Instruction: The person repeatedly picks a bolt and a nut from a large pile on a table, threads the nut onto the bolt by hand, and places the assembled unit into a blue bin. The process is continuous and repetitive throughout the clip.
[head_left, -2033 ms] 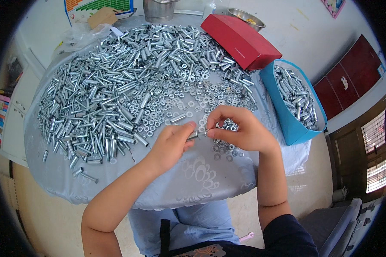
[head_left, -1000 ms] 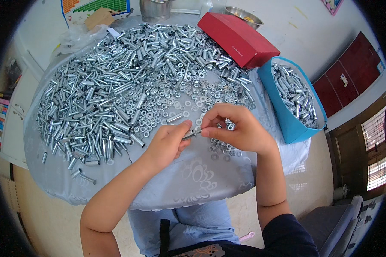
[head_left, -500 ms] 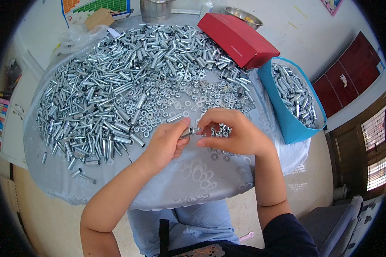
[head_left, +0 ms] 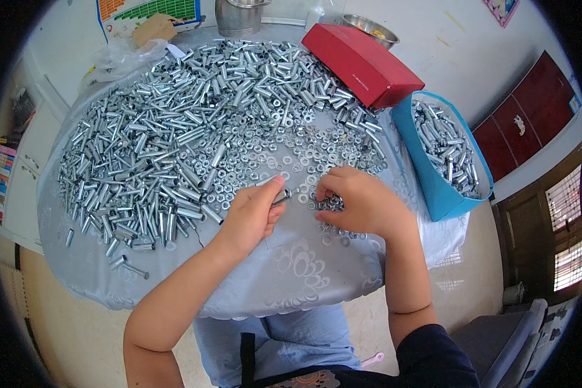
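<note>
My left hand (head_left: 249, 216) is closed around an expansion bolt (head_left: 286, 196), whose threaded end with a washer pokes out past the thumb toward the right. Just to the right of it, my right hand (head_left: 368, 204) arches over a small heap of hex nuts (head_left: 333, 204), thumb and fingertips apart on either side of them. Whether the fingertips touch a nut is hard to see. Flat washers (head_left: 310, 165) lie scattered beyond both hands.
A large pile of metal sleeves and bolts (head_left: 155, 142) covers the table's far and left parts. At the right stand a blue fabric bin (head_left: 433, 187) of assembled bolts and a red box (head_left: 362, 61). A metal pail (head_left: 238, 19) and steel bowl (head_left: 385, 40) are behind.
My right hand has drawn away from the bolt's end, moving right and slightly down over the nuts, its fingers spreading. My left hand keeps its grip on the bolt, nearly still.
</note>
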`<state>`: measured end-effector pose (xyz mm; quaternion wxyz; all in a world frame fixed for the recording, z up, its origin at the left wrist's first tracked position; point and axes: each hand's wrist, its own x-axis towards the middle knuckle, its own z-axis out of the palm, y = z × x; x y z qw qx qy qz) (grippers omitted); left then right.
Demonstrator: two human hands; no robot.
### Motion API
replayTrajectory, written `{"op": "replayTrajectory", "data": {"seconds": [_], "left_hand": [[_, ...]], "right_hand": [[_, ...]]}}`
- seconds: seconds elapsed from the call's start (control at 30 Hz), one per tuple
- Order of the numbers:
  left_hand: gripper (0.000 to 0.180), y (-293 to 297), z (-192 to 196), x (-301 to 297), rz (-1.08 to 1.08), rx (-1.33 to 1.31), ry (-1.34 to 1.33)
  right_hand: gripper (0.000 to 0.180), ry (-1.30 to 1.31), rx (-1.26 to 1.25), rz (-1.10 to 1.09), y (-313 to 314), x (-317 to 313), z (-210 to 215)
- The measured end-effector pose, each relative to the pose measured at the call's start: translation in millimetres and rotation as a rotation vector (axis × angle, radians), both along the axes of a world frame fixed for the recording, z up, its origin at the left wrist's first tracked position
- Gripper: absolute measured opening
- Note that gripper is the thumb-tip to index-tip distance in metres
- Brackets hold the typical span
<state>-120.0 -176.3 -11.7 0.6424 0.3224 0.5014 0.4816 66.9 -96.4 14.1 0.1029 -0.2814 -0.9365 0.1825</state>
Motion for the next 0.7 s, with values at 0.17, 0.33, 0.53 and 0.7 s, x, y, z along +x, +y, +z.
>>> {"op": "replayTrajectory", "data": {"seconds": [0.17, 0.33, 0.53, 0.7], "left_hand": [[0.049, -2, 1, -1, 0.005, 0.015, 0.012], [0.049, -1, 0, 0, 0.004, 0.032, 0.009], [0.049, 0, 0, 0, -0.011, 0.018, 0.021], [0.049, -2, 4, 3, 0.005, -0.019, 0.014]], "right_hand": [[0.018, 0.019, 0.007, 0.011, 2, -2, -4], [0.017, 0.056, -0.034, -0.011, 4, 2, -4], [0.019, 0.159, 0.022, -0.09, 6, 2, 6], [0.02, 0.335, -0.179, -0.089, -2, -1, 19]]}}
